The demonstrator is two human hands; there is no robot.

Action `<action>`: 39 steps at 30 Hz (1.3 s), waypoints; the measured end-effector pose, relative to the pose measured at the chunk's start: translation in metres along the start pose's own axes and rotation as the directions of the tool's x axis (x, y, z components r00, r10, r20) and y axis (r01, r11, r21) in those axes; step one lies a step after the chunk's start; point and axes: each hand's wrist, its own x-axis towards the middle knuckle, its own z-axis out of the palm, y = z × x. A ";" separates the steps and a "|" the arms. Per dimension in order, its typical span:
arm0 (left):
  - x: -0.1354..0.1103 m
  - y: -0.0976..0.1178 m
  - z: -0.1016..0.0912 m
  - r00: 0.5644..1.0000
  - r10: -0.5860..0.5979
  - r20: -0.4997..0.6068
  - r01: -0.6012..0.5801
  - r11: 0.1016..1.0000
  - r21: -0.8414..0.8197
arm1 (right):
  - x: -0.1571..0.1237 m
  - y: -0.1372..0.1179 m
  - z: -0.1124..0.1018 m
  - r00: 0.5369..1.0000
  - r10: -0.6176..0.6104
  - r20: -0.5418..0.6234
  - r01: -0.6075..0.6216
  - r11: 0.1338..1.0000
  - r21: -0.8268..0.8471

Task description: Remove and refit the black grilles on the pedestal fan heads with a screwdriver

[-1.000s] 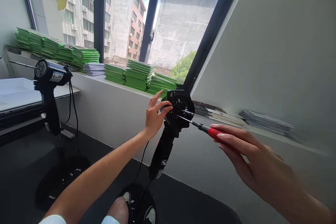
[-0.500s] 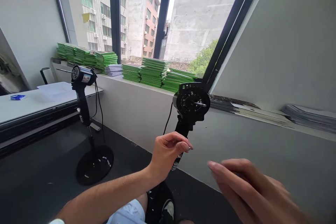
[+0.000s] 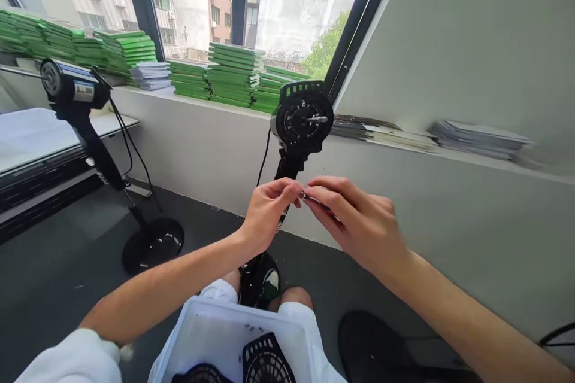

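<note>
My left hand (image 3: 268, 210) is closed in a pinch with its fingertips on a tiny shiny metal piece (image 3: 303, 195). Too little of that piece shows to tell its kind. From the other side my right hand (image 3: 363, 218) meets it, thumb and fingers pinched at the same spot. Just behind and above both hands is a black fan motor head (image 3: 302, 121) without blades, its metal shaft pointing outward. The fan's dark stand runs down behind my left hand.
On my lap rests a white plastic bin (image 3: 202, 311) with black fan parts (image 3: 268, 362) and small dark bits. A second bladeless fan (image 3: 74, 87) stands at left by a white table. Green stacks (image 3: 233, 75) line the windowsill; a round black base (image 3: 368, 341) is on the floor at right.
My right hand has moved left and now meets my left hand at the small metal piece. The view has tilted down and turned right, bringing the lap bin into sight.
</note>
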 end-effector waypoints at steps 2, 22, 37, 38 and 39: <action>0.012 0.004 -0.006 0.996 0.084 -0.026 -0.082 0.995 0.057 | 0.005 0.011 -0.005 1.000 -0.005 -0.004 0.005 0.999 -0.032; 0.159 -0.023 -0.020 0.864 0.487 0.126 -0.497 0.786 0.368 | 0.140 0.144 0.032 0.765 -0.204 0.611 0.250 0.968 0.010; 0.166 -0.031 -0.032 0.820 0.502 0.275 -0.572 0.739 0.357 | 0.157 0.149 0.051 0.648 -0.263 0.715 0.353 0.935 0.025; 0.166 -0.032 -0.033 0.813 0.513 0.274 -0.582 0.733 0.352 | 0.156 0.149 0.050 0.650 -0.276 0.708 0.361 0.932 0.031; 0.166 -0.033 -0.033 0.807 0.523 0.273 -0.590 0.727 0.351 | 0.154 0.149 0.050 0.661 -0.277 0.697 0.354 0.935 0.036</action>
